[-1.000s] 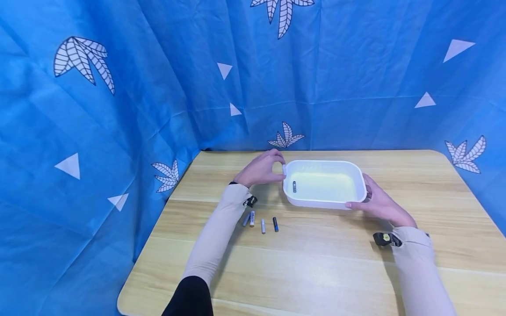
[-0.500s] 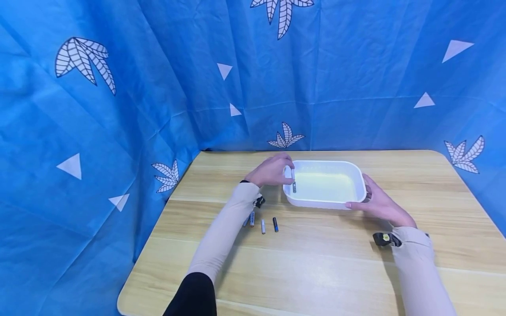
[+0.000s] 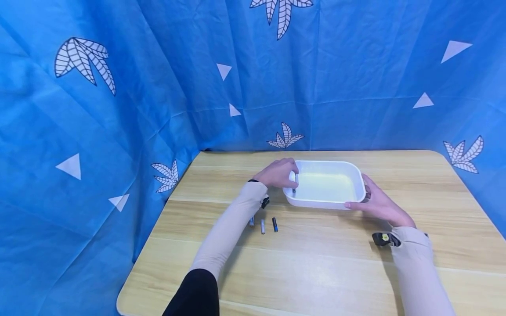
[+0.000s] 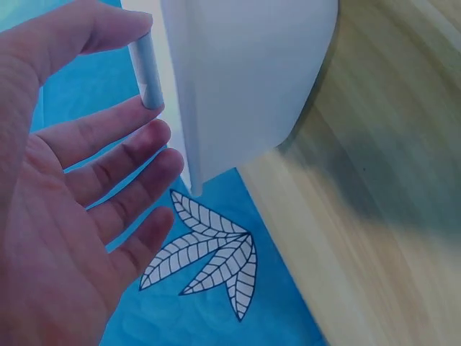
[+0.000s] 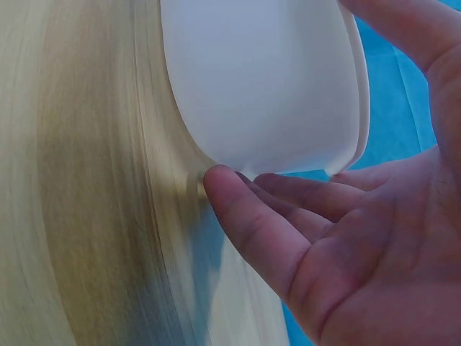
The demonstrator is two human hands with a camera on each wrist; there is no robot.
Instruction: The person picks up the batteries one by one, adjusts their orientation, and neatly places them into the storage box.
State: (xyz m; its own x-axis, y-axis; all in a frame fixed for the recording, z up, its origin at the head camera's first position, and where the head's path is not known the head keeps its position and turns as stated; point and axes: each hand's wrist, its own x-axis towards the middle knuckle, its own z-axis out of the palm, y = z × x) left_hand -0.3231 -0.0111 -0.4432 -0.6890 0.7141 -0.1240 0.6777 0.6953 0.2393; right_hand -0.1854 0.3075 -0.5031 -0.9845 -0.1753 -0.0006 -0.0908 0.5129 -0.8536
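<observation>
My left hand [image 3: 278, 172] was at the tray's [image 3: 357, 175] left rim, thumb and forefinger pinching a battery [image 4: 149, 70] over the edge. The left wrist view showed it best: a pale cylinder clamped at its top by the fingertips, the other fingers spread loose beneath it. My right hand [image 3: 377, 202] cupped the tray's right end, fingers curled round the outer wall and thumb on the near side, bracing it against the table [image 3: 316, 263].

The battery stood close to upright, long axis running top to bottom beside the tray's wall, lower end pointing down into the tray. I couldn't tell which terminal was down. Something small and dark [image 3: 294, 190] showed inside the tray just under my fingers; it may have been the battery's tip or another battery, too small to say.

What could go wrong? As I judged it, the grip was only a fingertip pinch on a smooth round body, so the battery might slip and drop end-first, bounce on the hard floor of the tray and roll, or clip the rim and fall outside onto the table. Three more batteries [image 3: 262, 226] lay near the tray's left front corner, close by my left sleeve [image 3: 233, 228], and a careless forearm could sweep them rolling.
</observation>
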